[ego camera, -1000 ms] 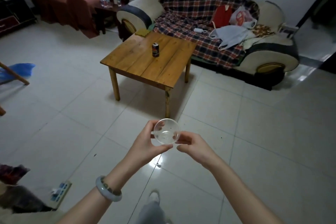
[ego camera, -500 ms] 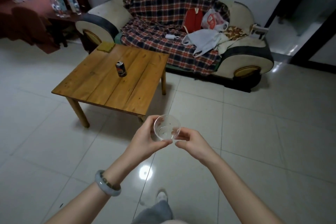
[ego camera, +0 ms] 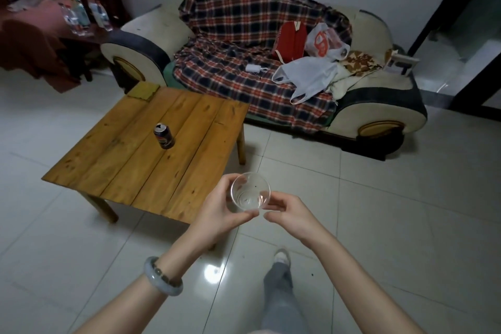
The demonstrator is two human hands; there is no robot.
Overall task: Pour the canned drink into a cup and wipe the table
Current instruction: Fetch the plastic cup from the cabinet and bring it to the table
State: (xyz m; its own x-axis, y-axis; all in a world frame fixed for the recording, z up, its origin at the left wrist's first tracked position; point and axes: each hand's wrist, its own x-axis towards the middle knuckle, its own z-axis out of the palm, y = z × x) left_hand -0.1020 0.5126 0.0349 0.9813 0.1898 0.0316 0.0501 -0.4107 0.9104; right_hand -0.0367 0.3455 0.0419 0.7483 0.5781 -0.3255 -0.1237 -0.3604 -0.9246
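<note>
Over the floor beside the table (ego camera: 168,179), our left hand (ego camera: 222,214) and right hand (ego camera: 287,211) both pinch the cup (ego camera: 250,192); squeezing it may crack it. Can (ego camera: 164,135) stands mid-table.

Both hands hold a clear cup (ego camera: 250,192) above the tiled floor: left hand (ego camera: 221,213) curled round it, right hand (ego camera: 287,210) pinching its side; a can (ego camera: 164,135) stands upright on the wooden desk (ego camera: 122,168) near a plaid-covered sofa (ego camera: 244,43)
</note>
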